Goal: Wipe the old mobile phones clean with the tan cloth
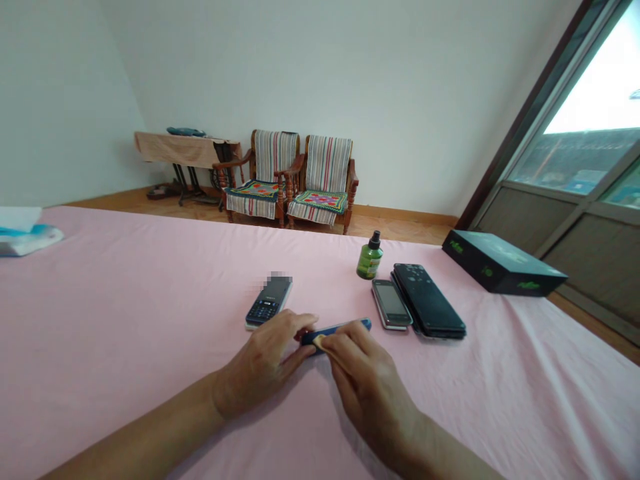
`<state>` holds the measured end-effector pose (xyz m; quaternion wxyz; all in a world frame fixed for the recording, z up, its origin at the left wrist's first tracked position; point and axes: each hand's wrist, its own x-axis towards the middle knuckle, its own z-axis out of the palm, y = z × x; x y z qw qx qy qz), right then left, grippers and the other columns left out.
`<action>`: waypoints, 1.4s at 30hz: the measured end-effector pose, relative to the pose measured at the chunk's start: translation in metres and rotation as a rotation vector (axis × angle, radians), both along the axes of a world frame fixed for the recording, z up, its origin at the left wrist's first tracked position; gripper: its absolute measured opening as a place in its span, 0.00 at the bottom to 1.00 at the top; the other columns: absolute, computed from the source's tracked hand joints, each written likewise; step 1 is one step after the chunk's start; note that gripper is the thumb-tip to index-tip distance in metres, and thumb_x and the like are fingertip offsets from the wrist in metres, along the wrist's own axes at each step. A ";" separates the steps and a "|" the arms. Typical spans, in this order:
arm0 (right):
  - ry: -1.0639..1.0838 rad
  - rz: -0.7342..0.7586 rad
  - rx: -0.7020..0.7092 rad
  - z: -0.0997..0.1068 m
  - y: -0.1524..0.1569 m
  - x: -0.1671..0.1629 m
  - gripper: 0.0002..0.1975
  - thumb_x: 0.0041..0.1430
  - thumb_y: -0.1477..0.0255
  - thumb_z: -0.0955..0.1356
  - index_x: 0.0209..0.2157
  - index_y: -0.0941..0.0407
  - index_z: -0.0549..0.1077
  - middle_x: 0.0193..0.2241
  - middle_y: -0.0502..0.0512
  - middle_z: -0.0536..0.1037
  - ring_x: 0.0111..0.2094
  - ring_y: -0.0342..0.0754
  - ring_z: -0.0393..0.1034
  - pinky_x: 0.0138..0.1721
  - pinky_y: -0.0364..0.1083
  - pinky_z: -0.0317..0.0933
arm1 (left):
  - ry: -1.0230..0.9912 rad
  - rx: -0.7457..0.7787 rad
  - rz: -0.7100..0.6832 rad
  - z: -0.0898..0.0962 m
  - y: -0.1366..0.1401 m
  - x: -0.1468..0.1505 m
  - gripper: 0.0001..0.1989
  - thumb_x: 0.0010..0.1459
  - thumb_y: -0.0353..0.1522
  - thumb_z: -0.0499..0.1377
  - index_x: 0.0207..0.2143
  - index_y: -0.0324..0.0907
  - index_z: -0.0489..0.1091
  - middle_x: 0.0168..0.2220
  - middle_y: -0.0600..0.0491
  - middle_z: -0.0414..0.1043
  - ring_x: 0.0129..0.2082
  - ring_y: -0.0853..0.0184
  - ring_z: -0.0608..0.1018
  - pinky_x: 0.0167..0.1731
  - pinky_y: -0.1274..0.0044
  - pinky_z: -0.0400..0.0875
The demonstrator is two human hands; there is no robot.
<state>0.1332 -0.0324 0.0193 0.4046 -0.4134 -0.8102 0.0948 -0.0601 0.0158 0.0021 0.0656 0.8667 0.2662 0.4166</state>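
Observation:
A slim dark blue mobile phone (pixel 326 329) is tilted on its edge just above the pink cover. My left hand (pixel 267 353) grips its left end between thumb and fingers. Pinched in my right hand (pixel 367 380) is a small yellowish piece of cloth (pixel 319 341), mostly hidden by the fingers and pressed against the phone's near side. Beyond my left hand lies a keypad phone (pixel 269 301), face up. To the right of my right hand rest a grey touchscreen phone (pixel 391 305) and, touching or close beside it, a larger stack of black phones or tablets (pixel 428 300).
A green spray bottle (pixel 369 257) stands upright behind the phones. Toward the right edge sits a black box (pixel 503 262). A tissue pack (pixel 30 233) lies far left on the pink cover (pixel 150 287). Two wooden chairs (pixel 320 173) and a cloth-draped sewing table (pixel 185 150) are beyond.

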 end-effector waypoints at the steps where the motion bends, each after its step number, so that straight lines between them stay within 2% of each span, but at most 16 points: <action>1: -0.043 0.011 0.003 0.001 0.001 -0.005 0.13 0.63 0.83 0.60 0.43 0.58 0.73 0.34 0.58 0.73 0.34 0.49 0.69 0.35 0.47 0.68 | -0.004 -0.007 0.005 0.000 0.000 0.000 0.15 0.64 0.28 0.56 0.53 0.40 0.62 0.38 0.50 0.74 0.37 0.65 0.78 0.40 0.73 0.75; 4: -0.139 0.014 0.046 0.001 0.003 -0.020 0.16 0.62 0.85 0.61 0.48 0.61 0.71 0.38 0.61 0.74 0.37 0.51 0.69 0.37 0.49 0.70 | 0.008 -0.036 -0.004 0.000 -0.002 -0.001 0.20 0.64 0.27 0.56 0.57 0.41 0.58 0.44 0.47 0.74 0.42 0.63 0.78 0.44 0.72 0.75; 7: -0.210 0.013 0.093 -0.003 0.005 -0.027 0.16 0.61 0.86 0.61 0.48 0.63 0.71 0.38 0.63 0.74 0.38 0.53 0.69 0.37 0.50 0.70 | 0.008 -0.052 -0.016 0.001 -0.004 -0.001 0.22 0.63 0.27 0.56 0.58 0.41 0.57 0.47 0.45 0.72 0.46 0.62 0.77 0.46 0.71 0.74; 10: -0.219 0.003 0.116 -0.008 0.004 -0.027 0.17 0.60 0.86 0.61 0.49 0.65 0.70 0.37 0.63 0.74 0.37 0.54 0.69 0.36 0.52 0.71 | 0.009 -0.046 -0.032 0.001 -0.005 0.000 0.21 0.64 0.28 0.56 0.58 0.40 0.58 0.46 0.45 0.73 0.44 0.62 0.77 0.45 0.71 0.74; 13: -0.184 -0.029 0.080 -0.011 0.002 -0.019 0.19 0.60 0.87 0.61 0.51 0.64 0.69 0.36 0.62 0.73 0.35 0.53 0.68 0.34 0.52 0.71 | 0.011 -0.030 -0.033 0.000 -0.004 0.001 0.20 0.65 0.29 0.56 0.58 0.39 0.58 0.41 0.47 0.73 0.40 0.63 0.77 0.41 0.72 0.74; 20: -0.094 -0.138 0.017 -0.014 0.007 0.000 0.14 0.63 0.85 0.59 0.37 0.59 0.73 0.32 0.59 0.71 0.34 0.51 0.68 0.36 0.51 0.68 | 0.022 -0.006 -0.046 0.001 -0.001 0.002 0.16 0.67 0.31 0.55 0.56 0.39 0.60 0.37 0.49 0.73 0.37 0.64 0.76 0.40 0.73 0.73; 28: -0.078 -0.192 0.032 -0.011 0.010 0.011 0.14 0.62 0.83 0.58 0.38 0.59 0.73 0.32 0.58 0.70 0.32 0.50 0.67 0.35 0.49 0.67 | 0.042 0.027 -0.048 0.006 -0.001 0.002 0.10 0.66 0.29 0.55 0.49 0.40 0.65 0.38 0.47 0.74 0.38 0.63 0.76 0.39 0.72 0.74; 33: -0.087 -0.211 0.046 -0.007 0.013 0.015 0.13 0.62 0.83 0.58 0.35 0.59 0.72 0.30 0.57 0.69 0.32 0.49 0.68 0.34 0.48 0.66 | 0.047 -0.009 -0.077 0.006 0.000 0.002 0.07 0.66 0.27 0.55 0.46 0.39 0.66 0.37 0.48 0.74 0.38 0.63 0.76 0.40 0.71 0.73; 39: -0.094 -0.317 0.033 -0.007 0.018 0.022 0.10 0.59 0.83 0.61 0.31 0.57 0.70 0.29 0.55 0.69 0.31 0.49 0.68 0.33 0.47 0.64 | 0.050 -0.004 -0.073 0.005 0.001 0.001 0.07 0.64 0.25 0.56 0.45 0.39 0.67 0.37 0.49 0.73 0.38 0.63 0.76 0.40 0.72 0.73; 42: -0.069 -0.296 0.069 -0.004 0.016 0.022 0.10 0.61 0.82 0.61 0.33 0.57 0.70 0.30 0.55 0.70 0.31 0.49 0.67 0.33 0.47 0.64 | 0.040 -0.002 -0.048 0.004 0.001 0.000 0.09 0.63 0.26 0.58 0.46 0.39 0.66 0.38 0.49 0.73 0.37 0.64 0.76 0.39 0.73 0.73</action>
